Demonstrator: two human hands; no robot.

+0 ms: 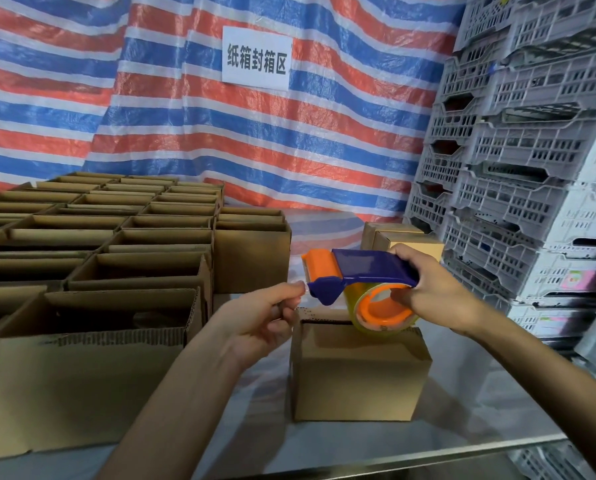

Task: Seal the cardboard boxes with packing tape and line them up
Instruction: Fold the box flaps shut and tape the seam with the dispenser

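Observation:
A small closed cardboard box (pixel 358 372) stands on the metal table (pixel 428 441) in front of me. Just above its top hangs a blue and orange tape dispenser (pixel 358 271) with a clear tape roll (pixel 379 311). My right hand (pixel 424 289) grips the dispenser by its blue handle and the roll's core. My left hand (pixel 265 313) pinches the loose tape end at the dispenser's front blade. Several open cardboard boxes (pixel 92 258) fill the table's left side. Two more closed boxes (pixel 398 239) sit at the back right.
White plastic crates (pixel 532 168) are stacked high along the right. A striped red, white and blue tarp (pixel 185 116) with a paper sign (pixel 256 58) hangs behind. The table's front edge (pixel 428 453) runs across the bottom right.

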